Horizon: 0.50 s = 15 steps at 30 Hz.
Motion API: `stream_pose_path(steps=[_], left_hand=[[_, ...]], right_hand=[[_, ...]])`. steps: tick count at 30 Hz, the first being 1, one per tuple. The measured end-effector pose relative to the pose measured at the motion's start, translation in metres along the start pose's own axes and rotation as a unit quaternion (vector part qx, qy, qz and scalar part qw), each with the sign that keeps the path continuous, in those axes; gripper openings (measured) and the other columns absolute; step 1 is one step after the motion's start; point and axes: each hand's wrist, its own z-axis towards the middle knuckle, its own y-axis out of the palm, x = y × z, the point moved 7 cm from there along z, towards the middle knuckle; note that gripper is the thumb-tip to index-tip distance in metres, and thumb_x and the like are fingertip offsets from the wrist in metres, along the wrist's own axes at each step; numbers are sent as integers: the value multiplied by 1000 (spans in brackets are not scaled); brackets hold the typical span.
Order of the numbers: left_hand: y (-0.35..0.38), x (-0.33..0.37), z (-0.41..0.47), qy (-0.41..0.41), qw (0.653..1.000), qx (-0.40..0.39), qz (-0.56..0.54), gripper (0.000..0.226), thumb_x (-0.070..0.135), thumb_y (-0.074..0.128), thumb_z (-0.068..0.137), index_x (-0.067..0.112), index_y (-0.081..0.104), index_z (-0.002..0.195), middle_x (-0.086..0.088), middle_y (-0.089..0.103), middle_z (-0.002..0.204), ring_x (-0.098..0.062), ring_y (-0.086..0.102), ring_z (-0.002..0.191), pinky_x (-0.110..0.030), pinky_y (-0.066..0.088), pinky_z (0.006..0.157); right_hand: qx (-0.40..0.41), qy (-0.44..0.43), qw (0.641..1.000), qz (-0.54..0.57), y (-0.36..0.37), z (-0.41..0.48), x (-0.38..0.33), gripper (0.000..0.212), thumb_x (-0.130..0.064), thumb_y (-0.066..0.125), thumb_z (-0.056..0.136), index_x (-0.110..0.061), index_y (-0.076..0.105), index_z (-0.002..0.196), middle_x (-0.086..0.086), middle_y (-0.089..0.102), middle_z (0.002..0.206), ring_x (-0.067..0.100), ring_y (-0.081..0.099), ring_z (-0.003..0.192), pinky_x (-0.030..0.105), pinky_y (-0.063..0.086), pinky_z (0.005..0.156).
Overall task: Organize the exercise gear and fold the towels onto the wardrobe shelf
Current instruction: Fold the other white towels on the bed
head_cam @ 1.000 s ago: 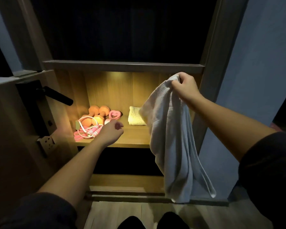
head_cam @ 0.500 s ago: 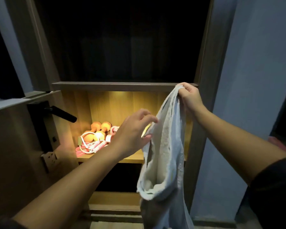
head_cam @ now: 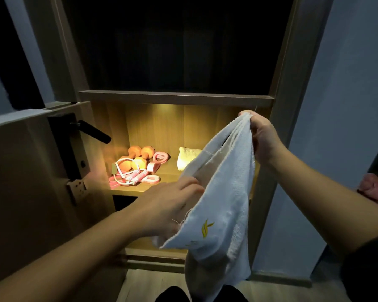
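White towel [head_cam: 227,182] held up before the lit shelf [head_cam: 170,178], ready for folding.
Right hand [head_cam: 261,138] pinches its top corner so it hangs open; left hand [head_cam: 170,205] reaches under the lower edge, grip hidden.

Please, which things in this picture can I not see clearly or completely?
Head view only:
- The dark upper wardrobe compartment: unlit, so its contents cannot be told.
- The folded pale towel: its right part is hidden by the white terry towel that the right hand grips.
- The left hand: fingertips hidden behind that towel; grip unclear.
- A pink object: cut off by the right edge.
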Motion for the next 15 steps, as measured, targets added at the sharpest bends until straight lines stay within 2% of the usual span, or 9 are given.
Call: stream_pose_path(steps=[4, 7, 9, 12, 15], left_hand=[[-3, -20, -15, -93, 992, 49, -75, 66, 54, 77, 71, 45, 39, 124, 24, 43, 130, -3, 53, 101, -28, 56, 78], [18, -28, -22, -140, 975, -10, -173, 62, 53, 76, 74, 44, 40, 124, 20, 58, 118, 1, 58, 98, -27, 57, 78], [29, -31, -24, -150, 965, -31, -214, 58, 49, 76, 77, 43, 40, 122, 19, 59, 114, 1, 59, 98, -25, 57, 80], [36, -31, -24, -128, 975, -35, -177, 42, 41, 74, 82, 42, 45, 113, 18, 61, 110, 1, 60, 97, -22, 55, 78], [43, -33, -24, -108, 986, -44, -116, 29, 34, 68, 89, 40, 58, 115, 17, 64, 118, -1, 59, 106, -25, 53, 87]], right_hand=[[-23, 12, 999, 33, 2, -9, 0, 19, -30, 47, 84, -19, 55, 71, -7, 55, 65, 7, 57, 61, 22, 51, 63], [-28, 11, 999, 36, 1, -12, 1, 17, -30, 48, 81, -19, 55, 70, -7, 55, 64, 5, 57, 59, 21, 50, 61], [-38, 9, 999, 36, 1, -13, 2, 17, -29, 48, 81, -18, 54, 71, -7, 55, 64, 6, 56, 60, 22, 50, 62], [-49, 12, 998, 42, -3, -15, 4, 17, -29, 47, 81, -18, 54, 70, -5, 54, 65, 8, 55, 61, 24, 49, 65], [-63, 16, 996, 63, -11, -17, 6, 21, -27, 47, 80, -23, 57, 62, -2, 51, 66, 10, 52, 60, 26, 47, 63]])
